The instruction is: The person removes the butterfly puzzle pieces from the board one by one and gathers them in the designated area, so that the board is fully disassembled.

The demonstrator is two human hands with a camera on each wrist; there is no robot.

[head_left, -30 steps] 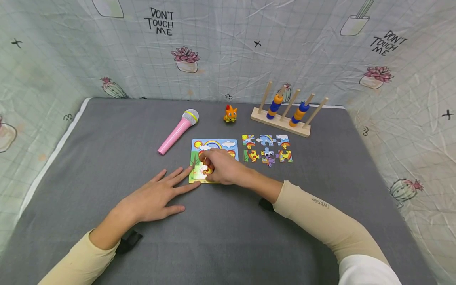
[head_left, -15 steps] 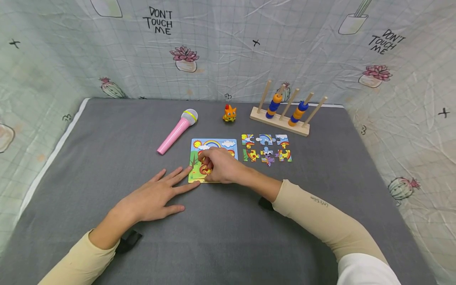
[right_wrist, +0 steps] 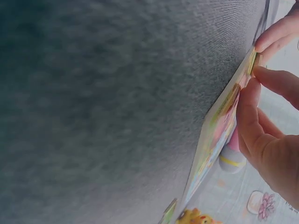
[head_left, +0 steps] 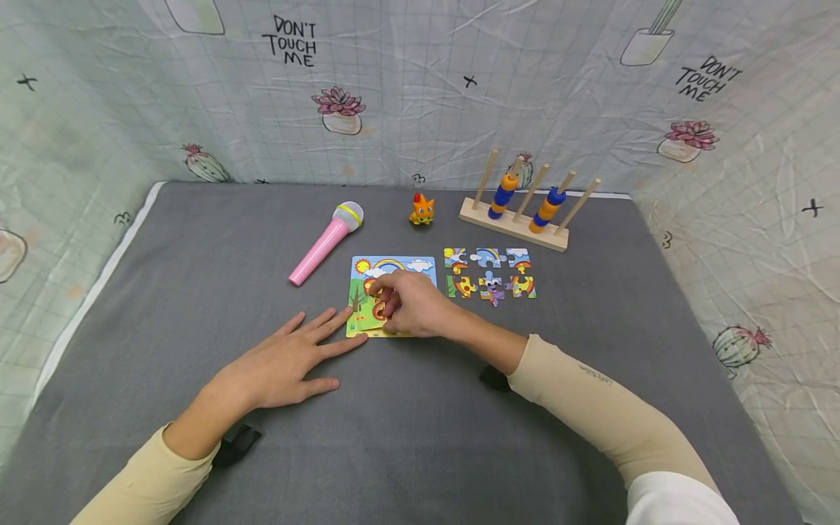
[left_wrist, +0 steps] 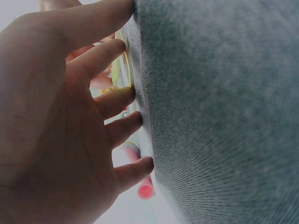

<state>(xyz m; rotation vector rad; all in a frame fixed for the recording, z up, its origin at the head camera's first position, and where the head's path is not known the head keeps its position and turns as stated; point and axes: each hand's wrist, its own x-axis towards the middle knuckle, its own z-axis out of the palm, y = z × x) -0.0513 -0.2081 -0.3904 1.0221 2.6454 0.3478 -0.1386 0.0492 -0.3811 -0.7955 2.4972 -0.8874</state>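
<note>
A colourful jigsaw board (head_left: 410, 264) with a sun and a rainbow along its top lies in the middle of the grey table. My right hand (head_left: 420, 305) is over its lower part, thumb and fingers pinching a green puzzle piece (head_left: 369, 319) at the lower left corner. In the right wrist view the fingertips are right at the board's surface, and the hand hides much of the picture in the head view. My left hand (head_left: 289, 368) lies palm down with fingers spread, two fingertips at the board's left edge, holding nothing.
Several loose puzzle pieces (head_left: 490, 258) lie in two rows right of the board. Behind are a pink toy microphone (head_left: 321, 249), a small orange toy figure (head_left: 421, 210) and a wooden peg stand (head_left: 515, 226) with blue and orange beads. A printed curtain (head_left: 407, 95) encloses the table.
The green piece has moved over the pale gap at the board's lower left, covering it. My right hand has shifted only slightly; my left hand stays in place.
</note>
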